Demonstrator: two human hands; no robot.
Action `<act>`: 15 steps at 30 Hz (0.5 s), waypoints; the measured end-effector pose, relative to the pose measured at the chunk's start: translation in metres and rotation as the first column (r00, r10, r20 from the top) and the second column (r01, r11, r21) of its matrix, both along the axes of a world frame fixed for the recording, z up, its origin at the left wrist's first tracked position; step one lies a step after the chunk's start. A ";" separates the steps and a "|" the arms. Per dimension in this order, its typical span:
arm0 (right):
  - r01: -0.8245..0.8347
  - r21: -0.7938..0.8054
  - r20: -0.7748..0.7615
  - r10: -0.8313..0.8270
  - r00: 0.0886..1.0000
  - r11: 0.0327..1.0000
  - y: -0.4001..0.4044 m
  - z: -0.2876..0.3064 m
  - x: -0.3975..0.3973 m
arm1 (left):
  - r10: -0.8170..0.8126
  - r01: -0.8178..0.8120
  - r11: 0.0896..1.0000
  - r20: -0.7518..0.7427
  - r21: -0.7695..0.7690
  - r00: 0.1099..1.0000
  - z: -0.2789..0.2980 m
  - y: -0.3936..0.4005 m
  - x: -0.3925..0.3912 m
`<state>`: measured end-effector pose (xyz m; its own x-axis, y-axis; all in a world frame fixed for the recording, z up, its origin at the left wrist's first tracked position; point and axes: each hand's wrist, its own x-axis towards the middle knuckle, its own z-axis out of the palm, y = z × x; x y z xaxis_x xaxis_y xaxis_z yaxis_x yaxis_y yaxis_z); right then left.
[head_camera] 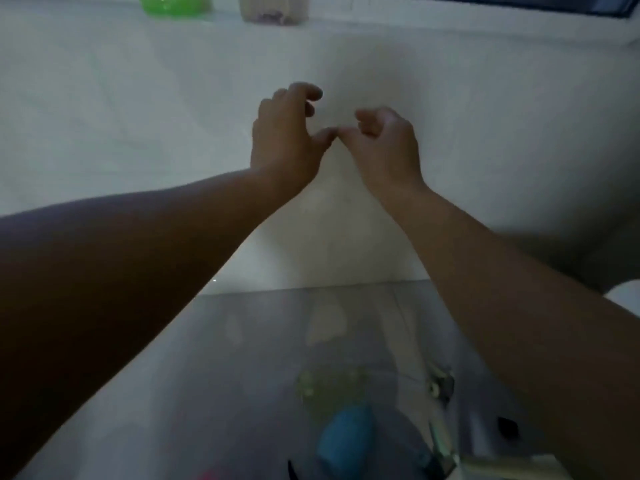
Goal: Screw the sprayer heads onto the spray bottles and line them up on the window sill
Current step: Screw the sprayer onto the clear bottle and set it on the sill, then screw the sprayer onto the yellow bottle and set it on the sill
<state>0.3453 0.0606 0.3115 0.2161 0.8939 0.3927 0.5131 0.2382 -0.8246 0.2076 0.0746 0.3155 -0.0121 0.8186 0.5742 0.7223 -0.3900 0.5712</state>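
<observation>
At the far edge of the scene, on the white window sill [346, 27], stand two bottles cut off by the top of the frame: a green bottle [175, 5] on the left and a pale beige bottle [273, 8] just to its right, close together but apart. Only their lower bodies show, so whether sprayer heads are on them cannot be told. A dark blue window frame [519, 3] runs along the far right corner.

Below the sill, in front of the white tiled wall [138, 116], both bare forearms reach up and away from the camera. The left hand [285, 136] has its fingers curled loosely, grasping nothing. The right hand [384, 143] is likewise half curled and empty. The tips of the two thumbs meet, or very nearly meet, between the hands; the blur does not settle which.

Nearer the camera lies a grey, glossy countertop [242, 341] that meets the wall. On its near part sits a blurred cluster: a pale green translucent object [329, 386], a blue rounded object [348, 438] just in front of it, and some metal-looking pieces [440, 386] to the right. These are too blurred to name with confidence. A white rounded edge [623, 297] shows at the right border.
</observation>
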 end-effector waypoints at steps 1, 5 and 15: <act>0.001 -0.042 -0.002 -0.001 1.000 0.999 -0.005 -0.019 0.006 | -0.016 0.016 0.999 -0.003 -0.051 1.000 -0.016 -0.006 0.001; 0.035 -0.249 0.009 -0.034 0.999 0.968 -0.022 -0.101 0.036 | -0.061 0.060 0.951 0.008 -0.304 0.998 -0.093 -0.028 0.002; 0.167 -0.676 -0.052 -0.273 0.961 0.718 -0.067 -0.287 0.104 | -0.108 0.111 0.606 0.056 -0.788 0.993 -0.253 -0.073 0.011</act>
